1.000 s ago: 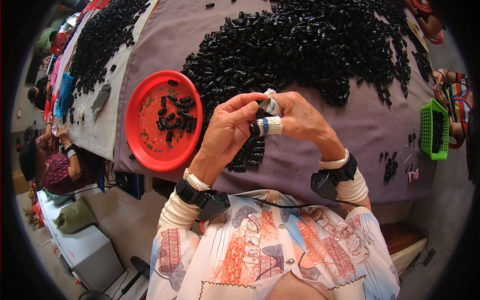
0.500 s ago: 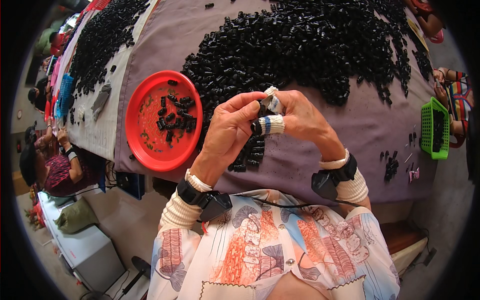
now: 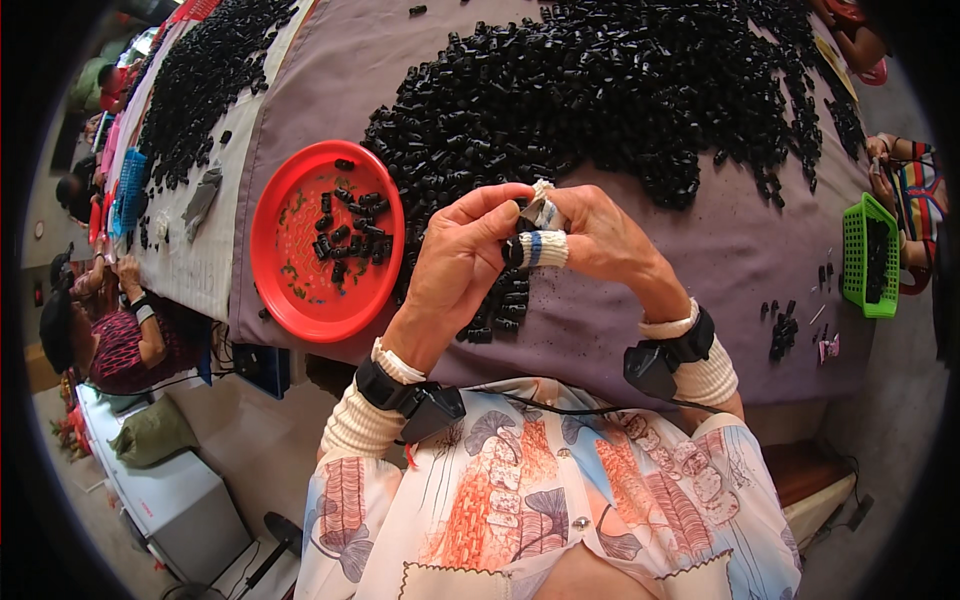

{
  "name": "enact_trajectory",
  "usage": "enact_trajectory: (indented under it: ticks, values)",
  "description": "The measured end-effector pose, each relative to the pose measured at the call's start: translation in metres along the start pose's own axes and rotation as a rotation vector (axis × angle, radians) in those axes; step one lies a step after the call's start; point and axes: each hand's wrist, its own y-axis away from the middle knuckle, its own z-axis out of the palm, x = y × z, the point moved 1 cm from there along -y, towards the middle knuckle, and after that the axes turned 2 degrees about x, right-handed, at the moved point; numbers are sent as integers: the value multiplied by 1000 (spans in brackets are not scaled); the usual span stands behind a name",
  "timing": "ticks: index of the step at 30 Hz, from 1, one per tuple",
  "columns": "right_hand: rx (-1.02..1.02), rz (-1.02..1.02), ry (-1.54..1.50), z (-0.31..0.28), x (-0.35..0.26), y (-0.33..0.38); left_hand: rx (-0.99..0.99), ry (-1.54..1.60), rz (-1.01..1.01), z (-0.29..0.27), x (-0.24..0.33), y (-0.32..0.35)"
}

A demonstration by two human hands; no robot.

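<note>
My left hand (image 3: 450,255) is closed in a pinch, thumb and forefinger on a small black plastic part (image 3: 513,250) that its fingers mostly hide. My right hand (image 3: 605,235) meets it from the right, its thumb and forefinger wrapped in white knitted finger sleeves (image 3: 545,249) with a blue stripe. Between those covered fingers a small grey blade-like piece (image 3: 534,209) shows, close against the left fingertips. A big heap of black parts (image 3: 560,100) lies just beyond both hands. Short rows of black parts (image 3: 495,318) sit under the left wrist.
A round red tray (image 3: 275,270) with several black parts stands to my left. At the right edge is a green basket (image 3: 856,255) near another person's arms; loose parts (image 3: 783,330) lie beside it. More people work at the left around another heap (image 3: 205,85).
The right fingers and the grey piece have shifted very slightly against the left fingertips. Both arms stay in place. A person at the far left has moved a little.
</note>
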Motion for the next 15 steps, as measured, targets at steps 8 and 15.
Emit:
enact_trajectory:
  ticks: [8,15]
  values:
    - [107,-23,-75,1,-1,0,-10,83,-20,-2,-2,0]
    - [100,-10,-68,4,-1,1,9,-68,33,2,-1,-2]
